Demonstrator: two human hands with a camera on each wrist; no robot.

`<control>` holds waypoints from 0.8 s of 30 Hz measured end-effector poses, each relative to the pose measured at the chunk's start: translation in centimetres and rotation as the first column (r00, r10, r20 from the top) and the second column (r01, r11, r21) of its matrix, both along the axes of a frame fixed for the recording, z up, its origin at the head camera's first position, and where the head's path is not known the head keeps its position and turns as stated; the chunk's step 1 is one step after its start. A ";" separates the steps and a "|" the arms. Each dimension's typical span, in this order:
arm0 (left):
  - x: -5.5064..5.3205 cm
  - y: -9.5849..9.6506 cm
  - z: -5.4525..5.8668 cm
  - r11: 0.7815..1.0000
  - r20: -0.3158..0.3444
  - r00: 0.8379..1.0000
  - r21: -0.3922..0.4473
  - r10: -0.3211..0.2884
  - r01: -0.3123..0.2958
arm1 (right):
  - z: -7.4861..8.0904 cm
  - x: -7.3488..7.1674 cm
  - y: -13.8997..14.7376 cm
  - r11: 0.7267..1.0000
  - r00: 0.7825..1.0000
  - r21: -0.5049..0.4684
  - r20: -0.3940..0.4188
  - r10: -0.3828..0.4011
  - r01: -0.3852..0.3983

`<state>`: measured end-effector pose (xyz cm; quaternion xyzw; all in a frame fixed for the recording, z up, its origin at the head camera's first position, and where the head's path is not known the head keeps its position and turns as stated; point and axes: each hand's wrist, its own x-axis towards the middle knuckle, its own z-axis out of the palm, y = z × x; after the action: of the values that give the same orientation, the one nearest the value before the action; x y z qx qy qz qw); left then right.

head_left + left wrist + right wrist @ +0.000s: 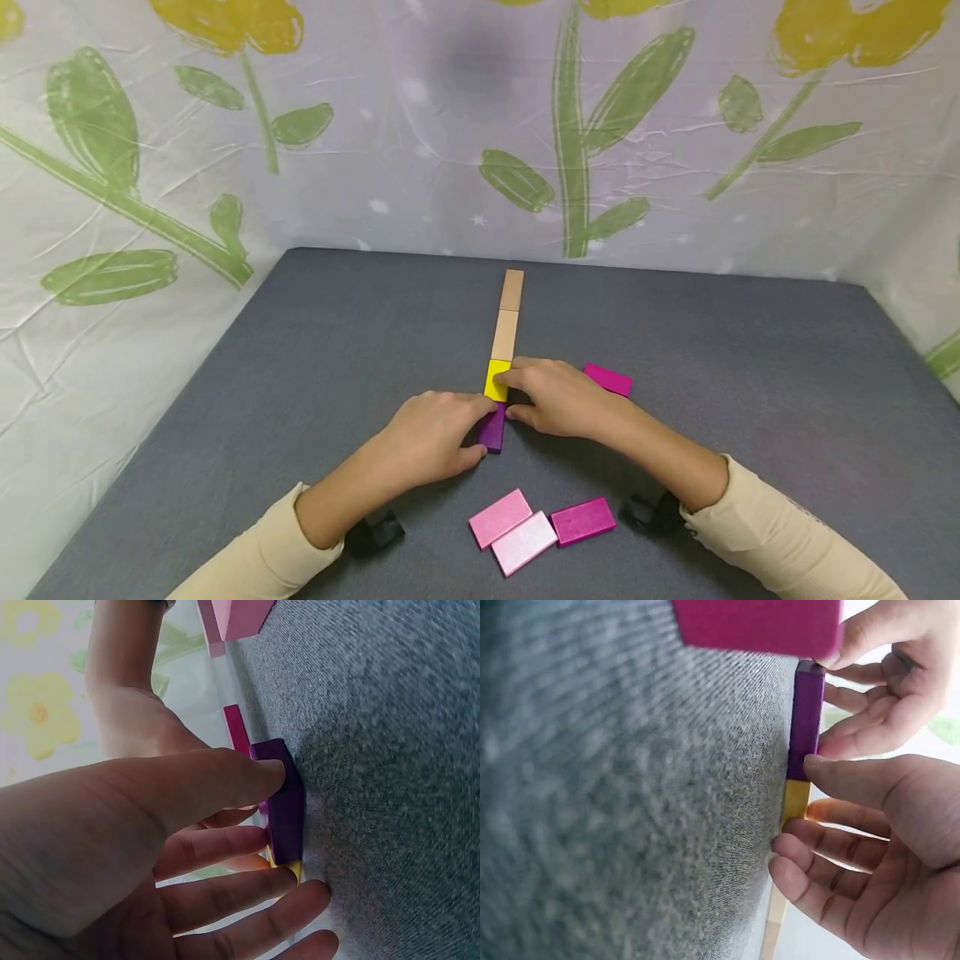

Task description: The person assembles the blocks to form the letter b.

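A purple block [491, 436], a yellow block [497, 373] and two bare wood blocks [506, 335] lie end to end in a line running away from me. My left hand [438, 433] pinches the purple block, its thumb at the near end and a fingertip by the yellow joint. From the other side, my right hand [558, 396] lays a fingertip on the yellow block, and its thumb touches the side of the purple block [804, 724]. Its other fingers lie loosely bent along the line in the right wrist view.
Close to me lie a pink block [501, 518], a pale pink block [524, 543] and a magenta block [583, 521]. Another magenta block [609, 379] sits behind my right hand, partly hidden. The grey table [750, 375] meets a flower-printed curtain [420, 167] at the back.
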<state>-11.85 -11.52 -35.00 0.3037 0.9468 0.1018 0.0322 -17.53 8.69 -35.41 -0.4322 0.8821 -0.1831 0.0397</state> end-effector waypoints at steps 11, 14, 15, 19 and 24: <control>-0.1 0.3 0.1 0.999 0.021 1.000 -0.037 0.001 -0.001 | 0.2 0.2 0.6 1.000 0.999 0.010 0.051 -0.007 0.007; 0.0 0.3 0.1 0.999 0.027 1.000 -0.035 0.009 -0.008 | 0.4 0.3 1.0 1.000 0.997 0.027 0.076 -0.005 0.003; 0.0 0.3 0.1 0.999 0.028 1.000 -0.033 0.012 -0.011 | 0.5 0.4 1.1 0.999 0.996 0.034 0.092 -0.009 0.006; 0.4 0.3 0.6 0.999 0.030 0.999 -0.030 0.040 -0.039 | 1.4 1.2 2.0 0.997 0.991 0.078 0.134 -0.005 -0.005; 1.1 0.1 1.5 0.997 0.018 0.997 -0.034 0.069 -0.069 | 3.0 3.3 2.2 0.977 0.989 0.170 0.101 0.110 -0.126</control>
<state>-10.79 -11.43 -33.50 0.2692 0.9579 0.0900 0.0429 -14.23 10.87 -32.44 -0.4697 0.8649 -0.1211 0.1287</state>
